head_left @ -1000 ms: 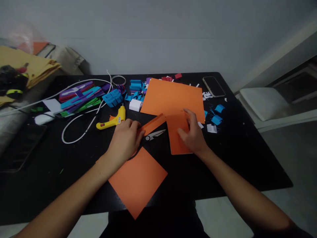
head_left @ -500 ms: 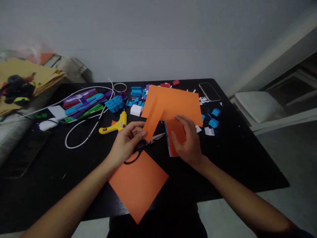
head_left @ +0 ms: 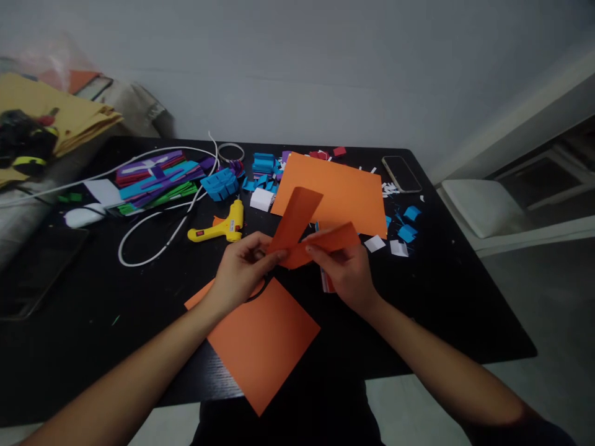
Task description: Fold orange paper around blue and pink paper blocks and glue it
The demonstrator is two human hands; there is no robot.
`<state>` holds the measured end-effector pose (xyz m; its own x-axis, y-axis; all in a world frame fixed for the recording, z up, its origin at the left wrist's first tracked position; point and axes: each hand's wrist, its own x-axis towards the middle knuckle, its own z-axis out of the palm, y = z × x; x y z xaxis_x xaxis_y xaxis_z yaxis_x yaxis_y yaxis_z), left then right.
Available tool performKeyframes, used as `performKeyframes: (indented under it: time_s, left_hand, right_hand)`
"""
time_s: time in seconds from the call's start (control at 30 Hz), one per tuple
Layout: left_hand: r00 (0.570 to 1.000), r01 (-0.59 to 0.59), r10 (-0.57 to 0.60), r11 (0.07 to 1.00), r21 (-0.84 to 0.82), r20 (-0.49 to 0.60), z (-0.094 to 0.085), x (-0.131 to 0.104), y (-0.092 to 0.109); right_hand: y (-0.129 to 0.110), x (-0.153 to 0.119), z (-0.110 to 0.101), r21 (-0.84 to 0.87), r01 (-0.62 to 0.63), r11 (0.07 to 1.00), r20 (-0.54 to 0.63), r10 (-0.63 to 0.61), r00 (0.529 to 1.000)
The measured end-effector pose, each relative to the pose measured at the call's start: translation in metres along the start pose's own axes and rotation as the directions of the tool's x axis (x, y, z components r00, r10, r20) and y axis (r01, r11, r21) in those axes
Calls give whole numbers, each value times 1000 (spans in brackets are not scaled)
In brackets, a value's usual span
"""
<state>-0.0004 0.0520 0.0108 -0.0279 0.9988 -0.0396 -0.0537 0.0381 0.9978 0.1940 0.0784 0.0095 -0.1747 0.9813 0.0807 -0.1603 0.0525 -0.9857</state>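
My left hand (head_left: 246, 266) is closed, pinching an orange paper strip (head_left: 298, 214) that points up and away. In my right hand (head_left: 348, 275) is a second orange paper strip (head_left: 335, 236), slanted, its left end meeting the first near my left fingertips. Below my right hand stands a small paper stack (head_left: 326, 282), mostly covered. An orange paper square (head_left: 264, 341) lies near the front edge of the table. The scissors show only part of a black handle (head_left: 259, 292) beside my left hand. A larger orange sheet (head_left: 344, 189) lies behind both hands.
A yellow glue gun (head_left: 223, 229) lies left of my hands, near a looped white cable (head_left: 121, 248). Bundled coloured strips (head_left: 158, 179) and folded blue pieces (head_left: 220, 184) sit behind it. A phone (head_left: 402, 174) rests at the back right, with paper scraps (head_left: 408, 233) nearby.
My right hand has lifted an orange strip from the small stack and brought it left to the strip in my left hand. The view has shifted slightly.
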Motion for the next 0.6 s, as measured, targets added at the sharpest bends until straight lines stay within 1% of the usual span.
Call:
performKeyframes:
  time_s: [0.07,0.1,0.17,0.2,0.23,0.3,0.37,0.4,0.43,0.47,0.5,0.53,0.6]
  left_hand:
    - [1000,29,-28,999,25,-10,0,-1,0]
    - [999,45,-45,999,30,-16,1,-1,0]
    - [996,78,-78,997,6,-34,1,-2,1]
    - [994,91,-92,996,-23,-52,0,-2,1]
    - [992,102,-106,993,-61,-73,0,-1,1]
    - [984,115,-132,984,-137,-119,-1,0,1]
    - [979,111,-138,978,-178,-151,-2,1,0]
    - [979,105,-135,977,-186,-154,-2,1,0]
    - [980,104,-132,977,-184,-147,-2,1,0]
    - [982,104,-129,978,-179,-138,-1,1,0]
    - [984,109,-132,978,-176,-123,0,0,1]
    - [984,121,-141,977,-175,-107,1,-1,2]
    - [983,150,-166,972,-180,-79,3,-4,3]
  right_hand:
    - [0,-4,-4,-68,22,997,-15,-24,1000]
    - [-1,-5,-6,-97,45,994,8,-44,999]
    - [-2,-7,-12,-148,161,976,113,-145,983]
    - [-2,-7,-15,-171,252,952,198,-218,956]
    - [-2,-8,-17,-190,357,915,289,-295,911]
    - [1,-10,-19,-228,546,806,464,-403,789]
    - [4,-13,-18,-259,668,698,607,-421,675]
    - [5,-15,-17,-260,699,666,651,-414,637]
    - [7,-17,-15,-258,712,653,672,-408,618]
    - [8,-19,-13,-261,708,657,665,-409,625]
    - [8,-21,-11,-277,688,670,624,-419,660]
    - [9,-22,-9,-308,653,692,557,-425,713]
    - [9,-23,-6,-366,544,755,399,-401,825]
